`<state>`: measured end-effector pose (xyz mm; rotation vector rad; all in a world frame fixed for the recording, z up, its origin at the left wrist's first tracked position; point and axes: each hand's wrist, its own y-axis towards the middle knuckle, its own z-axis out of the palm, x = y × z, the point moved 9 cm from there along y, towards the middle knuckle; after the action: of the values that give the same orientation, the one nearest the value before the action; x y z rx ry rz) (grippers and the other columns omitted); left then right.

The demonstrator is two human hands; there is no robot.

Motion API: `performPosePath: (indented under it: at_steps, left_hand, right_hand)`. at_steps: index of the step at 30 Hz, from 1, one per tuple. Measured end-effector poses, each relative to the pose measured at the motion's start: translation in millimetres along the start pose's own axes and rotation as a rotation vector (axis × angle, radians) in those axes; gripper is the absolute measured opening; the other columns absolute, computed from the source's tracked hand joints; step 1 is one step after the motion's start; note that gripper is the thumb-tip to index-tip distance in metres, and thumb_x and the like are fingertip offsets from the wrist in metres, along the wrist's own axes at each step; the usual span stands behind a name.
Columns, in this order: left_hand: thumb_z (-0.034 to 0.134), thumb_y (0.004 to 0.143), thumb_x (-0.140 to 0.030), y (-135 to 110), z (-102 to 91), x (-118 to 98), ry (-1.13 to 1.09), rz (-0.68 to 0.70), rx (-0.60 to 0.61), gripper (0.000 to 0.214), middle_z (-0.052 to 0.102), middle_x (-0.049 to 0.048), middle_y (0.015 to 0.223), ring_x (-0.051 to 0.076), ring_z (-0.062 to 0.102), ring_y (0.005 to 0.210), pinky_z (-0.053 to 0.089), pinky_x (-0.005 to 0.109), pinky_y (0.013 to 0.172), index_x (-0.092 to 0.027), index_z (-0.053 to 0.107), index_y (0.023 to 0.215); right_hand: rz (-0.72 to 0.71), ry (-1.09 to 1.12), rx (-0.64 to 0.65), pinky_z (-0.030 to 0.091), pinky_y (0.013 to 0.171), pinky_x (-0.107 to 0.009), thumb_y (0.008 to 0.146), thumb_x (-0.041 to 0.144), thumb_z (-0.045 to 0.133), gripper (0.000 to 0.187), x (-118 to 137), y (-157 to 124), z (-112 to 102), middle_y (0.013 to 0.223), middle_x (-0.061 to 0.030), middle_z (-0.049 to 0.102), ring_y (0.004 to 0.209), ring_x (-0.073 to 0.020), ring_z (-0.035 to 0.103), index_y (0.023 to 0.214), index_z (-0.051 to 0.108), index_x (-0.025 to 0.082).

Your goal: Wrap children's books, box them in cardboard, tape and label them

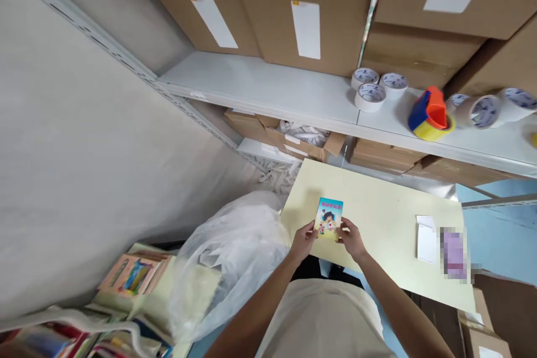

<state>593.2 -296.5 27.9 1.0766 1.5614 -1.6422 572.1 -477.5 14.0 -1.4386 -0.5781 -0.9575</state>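
Observation:
A small colourful pack with a cartoon child on its front [329, 213], likely a booklet or a card box, is held upright over the near edge of the pale yellow table [377, 207]. My left hand [304, 239] grips its lower left side, with the thumb on the front. On the lower right side, my right hand [351, 236] pinches it between thumb and fingers. White paper pieces [426, 240] lie on the right part of the table, beside a blurred purple item [453, 254].
Tape rolls [370, 96] and a red and blue tape dispenser [431, 113] stand on the shelf [268, 81] ahead, below cardboard boxes [302, 17]. A translucent plastic bag [235, 246] bulges at the table's left. Stacked books [130, 275] lie lower left; cartons [482, 324] stand lower right.

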Motion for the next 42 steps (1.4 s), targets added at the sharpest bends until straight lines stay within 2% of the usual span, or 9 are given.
performPosePath:
  at_steps: [3, 7, 10, 13, 15, 20, 30, 35, 42]
  left_hand:
    - [0.064, 0.072, -0.038, 22, -25.5, 13, 0.125, 0.042, -0.059, 0.047, 0.074, 0.0059, 0.103, 0.016, 0.067, 0.074, 0.054, 0.029, 0.072, -0.018, 0.068, 0.114]
    - [0.055, 0.078, -0.028, 56, -47.4, 31, 0.388, 0.085, -0.076, 0.037, 0.073, 0.0072, 0.099, 0.018, 0.066, 0.076, 0.054, 0.031, 0.074, -0.018, 0.068, 0.111]
    - [0.057, 0.077, -0.025, 79, -57.6, 42, 0.471, 0.097, -0.085, 0.035, 0.070, 0.0102, 0.101, 0.024, 0.064, 0.094, 0.051, 0.040, 0.089, -0.016, 0.069, 0.109]
    - [0.058, 0.078, -0.024, 90, -61.0, 50, 0.496, 0.106, -0.091, 0.035, 0.067, 0.0128, 0.110, 0.030, 0.055, 0.115, 0.041, 0.047, 0.104, -0.016, 0.067, 0.111]
    - [0.056, 0.080, -0.024, 91, -62.2, 52, 0.526, 0.125, -0.118, 0.040, 0.064, 0.0154, 0.117, 0.031, 0.053, 0.118, 0.040, 0.049, 0.105, -0.014, 0.064, 0.118]
    - [0.051, 0.084, -0.021, 100, -60.1, 46, 0.552, 0.211, -0.127, 0.038, 0.063, 0.0146, 0.114, 0.029, 0.057, 0.113, 0.046, 0.047, 0.101, -0.017, 0.062, 0.119]
    - [0.056, 0.079, -0.017, 159, -72.3, 28, 0.505, 0.262, -0.157, 0.042, 0.062, 0.0136, 0.108, 0.026, 0.060, 0.104, 0.051, 0.042, 0.095, -0.016, 0.063, 0.120]
    - [0.056, 0.079, -0.018, 163, -72.6, 26, 0.500, 0.267, -0.165, 0.041, 0.062, 0.0135, 0.107, 0.025, 0.061, 0.100, 0.050, 0.042, 0.096, -0.015, 0.064, 0.119]
    - [0.057, 0.075, -0.015, 157, -73.2, 22, 0.520, 0.281, -0.204, 0.045, 0.061, 0.0135, 0.109, 0.027, 0.059, 0.107, 0.047, 0.043, 0.101, -0.016, 0.062, 0.120]
  right_hand:
    - [0.031, -0.024, -0.045, 0.057, 0.056, -0.032, 0.058, 0.044, 0.075, 0.054, -16, 25, 22, 0.079, 0.0039, 0.049, 0.063, -0.0126, 0.058, 0.105, 0.063, 0.022]
    - [0.093, -0.131, -0.122, 0.056, 0.054, -0.031, 0.062, 0.040, 0.069, 0.049, -40, 58, 40, 0.081, 0.0018, 0.054, 0.064, -0.0135, 0.059, 0.107, 0.063, 0.021]
    - [0.071, -0.276, -0.147, 0.057, 0.059, -0.032, 0.072, 0.035, 0.062, 0.041, -48, 75, 48, 0.082, 0.0000, 0.060, 0.069, -0.0154, 0.061, 0.111, 0.062, 0.023]
    - [-0.028, -0.459, -0.180, 0.058, 0.076, -0.037, 0.079, 0.029, 0.056, 0.038, -45, 80, 53, 0.090, -0.0033, 0.065, 0.080, -0.0179, 0.064, 0.117, 0.061, 0.023]
    - [-0.081, -0.549, -0.221, 0.056, 0.084, -0.040, 0.081, 0.028, 0.057, 0.044, -41, 77, 53, 0.101, -0.0081, 0.065, 0.088, -0.0205, 0.064, 0.123, 0.059, 0.021]
    - [-0.131, -0.617, -0.161, 0.056, 0.085, -0.042, 0.081, 0.026, 0.060, 0.052, -33, 82, 69, 0.111, -0.0108, 0.061, 0.093, -0.0231, 0.063, 0.133, 0.053, 0.023]
    - [-0.156, -0.580, -0.151, 0.058, 0.086, -0.042, 0.074, 0.012, 0.061, 0.077, -19, 134, 84, 0.130, -0.0162, 0.050, 0.098, -0.0246, 0.065, 0.146, 0.038, 0.023]
    - [-0.156, -0.599, -0.158, 0.056, 0.091, -0.044, 0.072, 0.012, 0.064, 0.078, -18, 140, 86, 0.130, -0.0177, 0.048, 0.113, -0.0287, 0.058, 0.146, 0.039, 0.019]
    - [-0.168, -0.585, -0.143, 0.056, 0.092, -0.043, 0.071, 0.010, 0.062, 0.082, -17, 137, 88, 0.129, -0.0171, 0.046, 0.112, -0.0276, 0.057, 0.148, 0.035, 0.019]
